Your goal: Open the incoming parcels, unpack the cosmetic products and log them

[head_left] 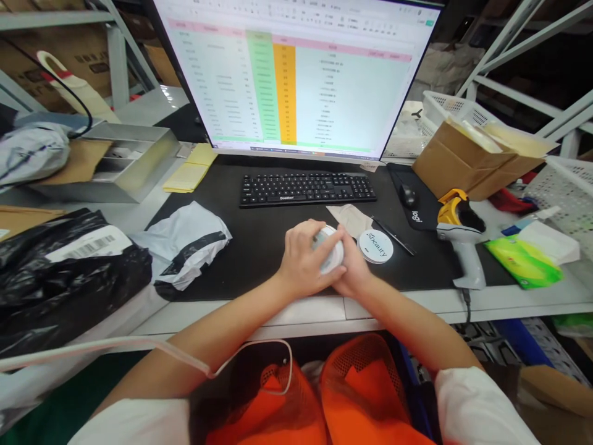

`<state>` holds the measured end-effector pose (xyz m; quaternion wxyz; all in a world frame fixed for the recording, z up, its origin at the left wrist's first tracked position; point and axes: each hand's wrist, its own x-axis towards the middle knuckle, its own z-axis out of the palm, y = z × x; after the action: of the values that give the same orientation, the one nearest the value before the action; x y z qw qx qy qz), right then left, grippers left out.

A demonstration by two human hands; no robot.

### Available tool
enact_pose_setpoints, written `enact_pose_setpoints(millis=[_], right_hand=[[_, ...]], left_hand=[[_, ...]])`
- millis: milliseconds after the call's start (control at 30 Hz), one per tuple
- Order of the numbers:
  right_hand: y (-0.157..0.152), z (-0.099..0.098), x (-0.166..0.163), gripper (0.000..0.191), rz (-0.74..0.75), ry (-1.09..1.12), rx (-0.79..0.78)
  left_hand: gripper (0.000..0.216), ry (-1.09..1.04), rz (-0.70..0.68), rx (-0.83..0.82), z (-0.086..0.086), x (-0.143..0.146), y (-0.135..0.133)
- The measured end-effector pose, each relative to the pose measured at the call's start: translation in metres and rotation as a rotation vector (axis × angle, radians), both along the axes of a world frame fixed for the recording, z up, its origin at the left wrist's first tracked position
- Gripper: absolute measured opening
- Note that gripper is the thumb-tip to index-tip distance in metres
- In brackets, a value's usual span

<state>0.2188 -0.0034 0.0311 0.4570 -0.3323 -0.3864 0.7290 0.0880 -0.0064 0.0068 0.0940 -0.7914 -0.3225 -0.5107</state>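
Observation:
In the head view both my hands are closed around a small white round container (332,252), held above the front of the black desk mat. My left hand (303,256) covers its left side and top with curled fingers. My right hand (354,266) grips it from the right and below. Fingers hide much of the container, so its exact kind is unclear. Just right of my right hand lies a white round disc (375,247) with dark lettering, perhaps a lid. Behind it are a pale crumpled wrapper (349,217) and a black pen (393,236).
A keyboard (308,188) sits under the monitor (296,80). To the right are a mouse (408,195), a barcode scanner (463,238), a green packet (523,259) and a cardboard box (463,157). Leftward lie a white plastic parcel (189,238) and a black one (69,284).

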Motion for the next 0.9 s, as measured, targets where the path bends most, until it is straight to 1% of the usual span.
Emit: enact_pose_setpoints(millis=[33, 67, 100, 133, 200, 267, 333, 367, 433, 500, 533, 567, 600, 633, 667, 700, 733, 767, 800, 833, 867, 900], right_hand=[[0.006, 0.004, 0.007, 0.056, 0.108, 0.069, -0.168], [0.011, 0.008, 0.014, 0.05, 0.201, 0.108, -0.304], [0.016, 0.011, 0.021, 0.046, 0.274, 0.13, -0.404], [0.019, 0.013, 0.026, 0.044, 0.323, 0.146, -0.469], [0.02, 0.014, 0.029, 0.044, 0.386, 0.172, -0.515], [0.018, 0.011, 0.025, 0.044, 0.408, 0.176, -0.487], [0.018, 0.008, 0.021, 0.046, 0.377, 0.117, -0.374], [0.019, 0.007, 0.021, 0.049, 0.342, 0.057, -0.276], [0.026, 0.007, 0.033, 0.06, 0.207, -0.137, 0.008], [0.036, 0.01, 0.058, 0.069, -0.014, -0.411, 0.326], [0.04, 0.011, 0.074, 0.071, -0.126, -0.576, 0.455], [0.043, 0.012, 0.09, 0.071, -0.207, -0.76, 0.548], [0.044, 0.011, 0.105, 0.07, -0.243, -0.96, 0.605], [0.043, 0.008, 0.118, 0.069, -0.234, -1.156, 0.63], [0.04, 0.004, 0.127, 0.069, -0.195, -1.336, 0.635], [0.037, -0.001, 0.134, 0.071, -0.149, -1.486, 0.632], [0.033, -0.007, 0.138, 0.073, -0.118, -1.597, 0.628], [0.03, -0.012, 0.14, 0.073, -0.114, -1.662, 0.629], [0.027, -0.017, 0.141, 0.073, -0.139, -1.679, 0.638], [0.025, -0.021, 0.141, 0.072, -0.188, -1.648, 0.655], [0.024, -0.022, 0.141, 0.071, -0.252, -1.57, 0.669], [0.025, -0.021, 0.139, 0.069, -0.313, -1.444, 0.668]], left_hand=[[0.051, 0.078, -0.027, 0.051, 0.005, -0.003, 0.002], [0.046, 0.141, -0.072, 0.088, 0.009, -0.006, 0.003], [0.044, 0.19, -0.123, 0.112, 0.014, -0.009, 0.003], [0.042, 0.225, -0.172, 0.127, 0.018, -0.011, 0.002], [0.041, 0.26, -0.239, 0.136, 0.023, -0.016, 0.0], [0.043, 0.256, -0.284, 0.108, 0.023, -0.02, 0.0], [0.047, 0.217, -0.326, 0.041, 0.021, -0.024, 0.003], [0.049, 0.181, -0.347, -0.008, 0.019, -0.027, 0.006], [0.05, 0.045, -0.365, -0.165, 0.014, -0.031, 0.016], [0.049, -0.207, -0.322, -0.433, 0.007, -0.033, 0.027], [0.049, -0.38, -0.283, -0.593, 0.003, -0.033, 0.033], [0.051, -0.566, -0.245, -0.758, -0.001, -0.031, 0.039], [0.054, -0.745, -0.222, -0.914, -0.005, -0.029, 0.044], [0.055, -0.899, -0.212, -1.052, -0.009, -0.026, 0.048], [0.055, -1.006, -0.215, -1.164, -0.012, -0.024, 0.052], [0.052, -1.045, -0.219, -1.247, -0.016, -0.021, 0.055], [0.047, -1.019, -0.219, -1.307, -0.018, -0.02, 0.057], [0.041, -0.962, -0.209, -1.343, -0.02, -0.02, 0.059], [0.035, -0.903, -0.192, -1.364, -0.02, -0.021, 0.06], [0.031, -0.835, -0.166, -1.367, -0.02, -0.023, 0.061], [0.029, -0.752, -0.135, -1.338, -0.02, -0.027, 0.062], [0.028, -0.655, -0.097, -1.267, -0.018, -0.03, 0.063]])
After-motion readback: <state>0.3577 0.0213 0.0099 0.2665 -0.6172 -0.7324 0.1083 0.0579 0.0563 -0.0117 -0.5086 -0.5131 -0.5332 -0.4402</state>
